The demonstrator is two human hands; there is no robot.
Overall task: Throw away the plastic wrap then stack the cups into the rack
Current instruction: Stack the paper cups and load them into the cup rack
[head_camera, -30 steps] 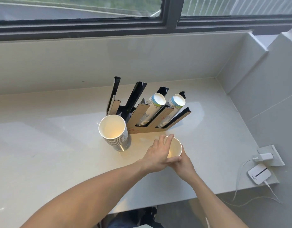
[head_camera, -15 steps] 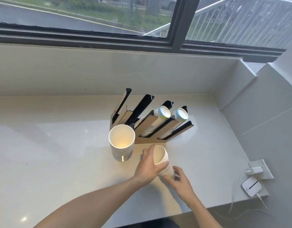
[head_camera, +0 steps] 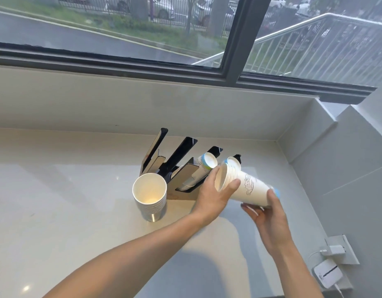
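Note:
A stack of white paper cups [head_camera: 248,188] lies tilted on its side in the air, mouth toward the rack. My left hand [head_camera: 216,195] grips it near the rim and my right hand [head_camera: 269,214] holds it from below at the base end. The black and wood cup rack [head_camera: 181,160] stands just behind, with two cup stacks [head_camera: 207,161] lying in its right slots and its left slots bare. A second upright stack of white cups [head_camera: 150,193] stands on the counter left of my hands. No plastic wrap is in sight.
The pale counter [head_camera: 67,201] runs to a wall under a window. A side wall closes the right end. A wall socket with a plugged charger [head_camera: 335,250] and a small white device [head_camera: 327,274] sit at the lower right, past the counter's edge.
The cup stack has been lifted off the counter and tipped onto its side, mouth toward the rack. My right hand moved under its base. The view has tilted upward.

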